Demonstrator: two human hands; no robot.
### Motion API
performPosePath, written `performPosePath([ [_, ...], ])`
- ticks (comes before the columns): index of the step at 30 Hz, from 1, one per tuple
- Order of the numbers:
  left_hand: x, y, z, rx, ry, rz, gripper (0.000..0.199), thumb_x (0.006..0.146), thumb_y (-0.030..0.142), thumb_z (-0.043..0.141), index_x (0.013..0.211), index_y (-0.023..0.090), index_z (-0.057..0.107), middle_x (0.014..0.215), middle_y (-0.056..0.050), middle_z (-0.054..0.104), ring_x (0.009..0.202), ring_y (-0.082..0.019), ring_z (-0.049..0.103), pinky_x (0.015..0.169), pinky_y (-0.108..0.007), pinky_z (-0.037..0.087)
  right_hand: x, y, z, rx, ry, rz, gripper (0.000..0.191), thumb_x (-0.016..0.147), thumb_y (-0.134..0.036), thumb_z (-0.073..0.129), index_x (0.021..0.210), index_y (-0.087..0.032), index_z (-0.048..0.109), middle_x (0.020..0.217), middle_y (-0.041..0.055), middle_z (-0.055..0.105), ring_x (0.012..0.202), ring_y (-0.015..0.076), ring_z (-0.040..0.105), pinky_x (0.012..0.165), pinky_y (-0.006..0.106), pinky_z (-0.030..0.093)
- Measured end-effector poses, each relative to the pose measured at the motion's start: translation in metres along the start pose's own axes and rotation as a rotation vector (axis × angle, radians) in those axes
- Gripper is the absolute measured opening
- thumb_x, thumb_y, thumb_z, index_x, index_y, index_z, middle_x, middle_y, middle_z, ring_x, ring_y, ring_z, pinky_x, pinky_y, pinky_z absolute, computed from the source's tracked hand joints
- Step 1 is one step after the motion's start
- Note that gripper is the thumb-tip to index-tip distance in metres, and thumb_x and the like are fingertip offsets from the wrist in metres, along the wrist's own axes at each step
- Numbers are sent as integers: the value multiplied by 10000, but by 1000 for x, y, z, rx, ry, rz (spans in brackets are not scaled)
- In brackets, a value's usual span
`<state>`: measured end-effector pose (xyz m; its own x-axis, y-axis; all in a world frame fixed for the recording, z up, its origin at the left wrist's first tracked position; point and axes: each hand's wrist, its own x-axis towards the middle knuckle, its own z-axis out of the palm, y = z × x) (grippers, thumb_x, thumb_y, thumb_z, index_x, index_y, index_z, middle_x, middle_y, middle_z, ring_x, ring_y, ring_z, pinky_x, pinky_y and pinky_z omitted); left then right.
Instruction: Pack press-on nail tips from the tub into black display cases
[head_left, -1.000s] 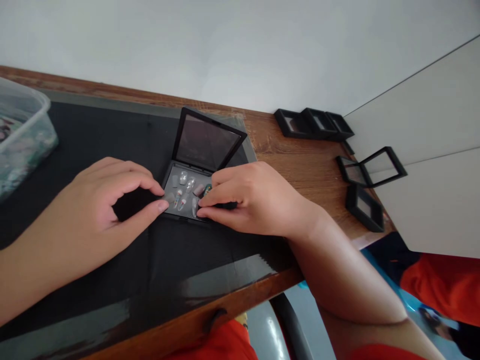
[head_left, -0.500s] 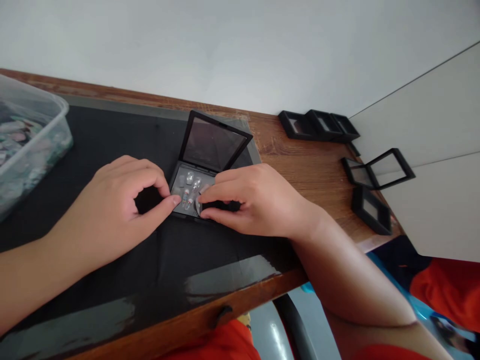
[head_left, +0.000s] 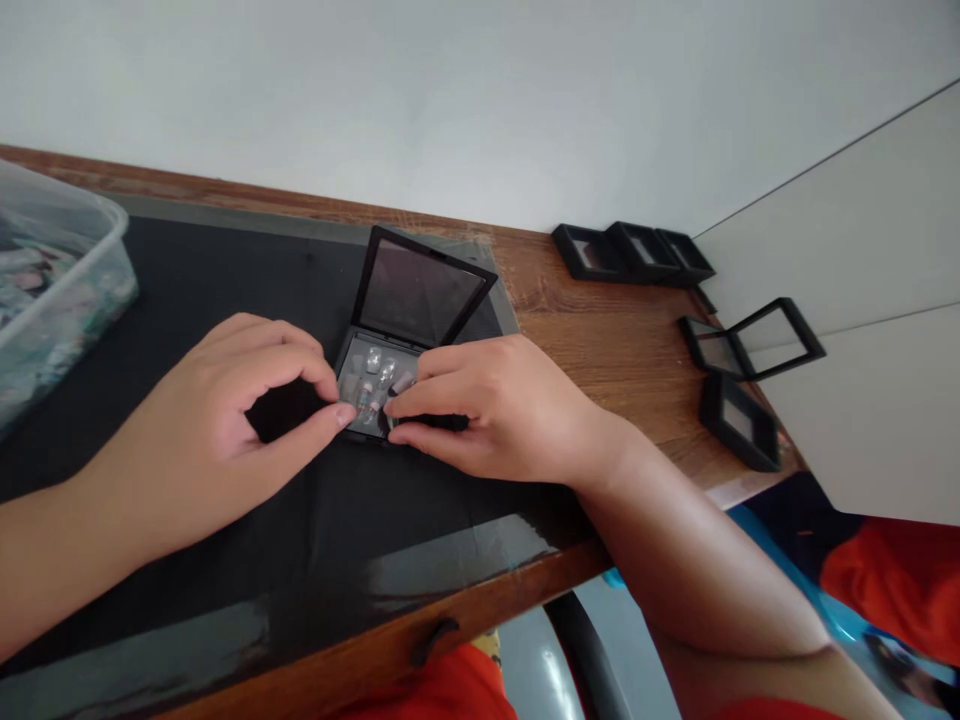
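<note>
A small black case (head_left: pixel 346 350) lies on the dark mat with its clear-windowed lid (head_left: pixel 427 285) raised. Several press-on nails (head_left: pixel 373 360), some glittery, rest on the grey bed inside. At the case's left edge, the curled thumb and index finger of my left hand (head_left: pixel 247 410) hold the rim, their tips close together. My right hand (head_left: pixel 495 400) reaches over the case's right half, thumb and index pinched on a small nail at the front; the fingers mostly cover it. Other nails under that hand are hidden.
A clear plastic tub (head_left: pixel 112 240) full of small pieces stands at the left. Several black cases (head_left: pixel 649 250) sit along the wall at the right, near an open case (head_left: pixel 750 340) and a shut one (head_left: pixel 739 420). A person's orange clothing (head_left: pixel 892 580) shows at lower right.
The view has shifted slightly, so the case and both hands appear a little further left. My right fingertips remain pinched at the case's front; the lid stays raised.
</note>
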<state>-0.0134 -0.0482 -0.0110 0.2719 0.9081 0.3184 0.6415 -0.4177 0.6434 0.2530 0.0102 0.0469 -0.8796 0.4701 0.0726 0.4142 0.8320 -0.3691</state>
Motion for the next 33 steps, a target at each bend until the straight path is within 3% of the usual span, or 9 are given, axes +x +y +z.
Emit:
performPosePath([
  [6, -3, -3, 1, 38, 17, 32, 214, 1038, 484, 623, 1108, 379, 795, 1104, -8, 778, 1106, -284, 707, 978, -462, 587, 0, 0, -3, 30, 10, 19, 115, 1055, -270, 780, 1105, -204, 859, 938, 9, 798, 751, 119, 649, 633, 280, 328],
  [11, -5, -7, 3, 104, -9, 37, 281, 1049, 516, 606, 1179, 393, 822, 1146, -25, 777, 1143, -307, 696, 955, -477, 588, 0, 1, -4, 47, 75, 10, 188, 1095, -315, 724, 1099, -183, 858, 831, -1, 753, 674, 109, 599, 621, 286, 320],
  [21, -5, -7, 1, 64, -23, 13, 259, 1030, 547, 613, 1062, 387, 814, 1123, -29, 776, 1138, -306, 693, 976, -492, 585, -1, 2, -4, 35, 99, 10, 238, 1116, -344, 688, 1059, -181, 852, 808, -1, 736, 675, 110, 594, 623, 288, 307],
  [29, -8, -10, 3, 104, -30, 25, 306, 1049, 531, 595, 1255, 436, 799, 1198, -24, 774, 1197, -321, 684, 990, -495, 584, 0, 4, -5, 20, 122, 18, 208, 1104, -330, 707, 1066, -185, 851, 804, -2, 745, 684, 113, 610, 632, 281, 324],
  [33, -8, -12, 2, 112, -45, 15, 301, 1043, 552, 594, 1235, 469, 811, 1199, -20, 774, 1203, -335, 675, 982, -515, 582, 1, 8, -4, 59, 184, -32, 226, 1110, -304, 699, 1023, -161, 852, 812, 5, 763, 689, 107, 631, 649, 276, 367],
])
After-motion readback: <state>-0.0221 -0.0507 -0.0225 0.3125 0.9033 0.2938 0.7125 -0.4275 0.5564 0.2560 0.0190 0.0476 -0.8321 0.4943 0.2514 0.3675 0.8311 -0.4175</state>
